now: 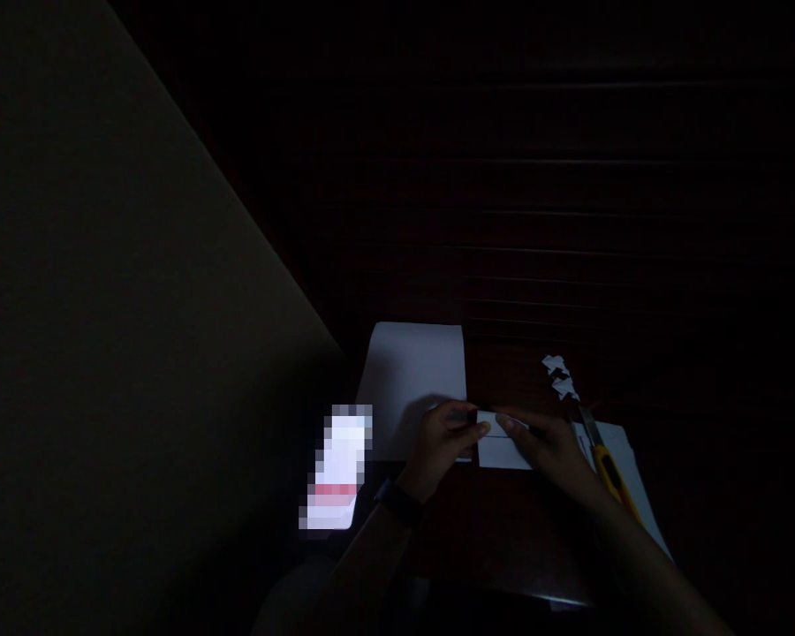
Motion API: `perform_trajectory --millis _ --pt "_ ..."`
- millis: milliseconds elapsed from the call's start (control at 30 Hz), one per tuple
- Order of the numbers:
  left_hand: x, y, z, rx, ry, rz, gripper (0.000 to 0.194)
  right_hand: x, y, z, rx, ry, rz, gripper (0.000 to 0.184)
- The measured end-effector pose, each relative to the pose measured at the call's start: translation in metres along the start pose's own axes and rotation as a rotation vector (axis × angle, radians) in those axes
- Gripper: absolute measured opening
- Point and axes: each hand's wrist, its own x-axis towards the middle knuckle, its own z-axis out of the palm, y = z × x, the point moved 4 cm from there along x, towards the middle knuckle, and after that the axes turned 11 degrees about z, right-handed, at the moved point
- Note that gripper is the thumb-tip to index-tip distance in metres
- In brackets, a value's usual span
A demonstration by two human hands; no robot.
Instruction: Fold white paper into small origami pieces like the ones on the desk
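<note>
Between both hands is a small white piece of paper point(503, 452) with a crease or line running across it. My left hand point(442, 442) pinches its left edge, thumb on top. On its upper right part presses the thumb of my right hand point(548, 446), with the fingers behind the far edge. A larger white sheet point(416, 367) lies just beyond and left of my left hand. To the right of my right hand, a yellow utility knife point(613, 481) with its blade showing rests on more white paper point(636, 477). The scene is very dark.
Small white folded paper pieces point(561, 378) lie on the dark table point(483, 539) beyond my right hand. A brightly lit, blurred-out screen point(337, 468) stands at the left. A pale wall point(139, 309) slants along the left side.
</note>
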Motion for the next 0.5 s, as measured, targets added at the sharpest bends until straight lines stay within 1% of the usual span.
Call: perform_trajectory --millis 133,233,300,367,500 --pt "0.0005 -0.006 -0.0023 -0.014 0.016 -0.034 0.032 -0.0006 -0.0006 0.0014 0.007 -0.021 -0.012 0.032" --pt "0.0013 -0.0065 -0.0031 -0.022 0.004 -0.027 0.032 -0.0007 -0.0012 0.0024 0.011 -0.041 -0.029 0.036" --pt "0.0014 -0.0052 -0.0023 -0.036 -0.014 -0.026 0.034 -0.0005 -0.0003 0.0032 0.029 -0.049 -0.023 0.035" --pt "0.0007 -0.0034 -0.0011 -0.037 -0.022 -0.026 0.037 -0.0002 0.0009 0.0031 0.055 -0.022 -0.017 0.033" --pt "-0.0026 -0.0007 0.0014 -0.041 -0.019 -0.009 0.041 0.0002 0.0024 0.0012 0.067 0.091 -0.02 0.029"
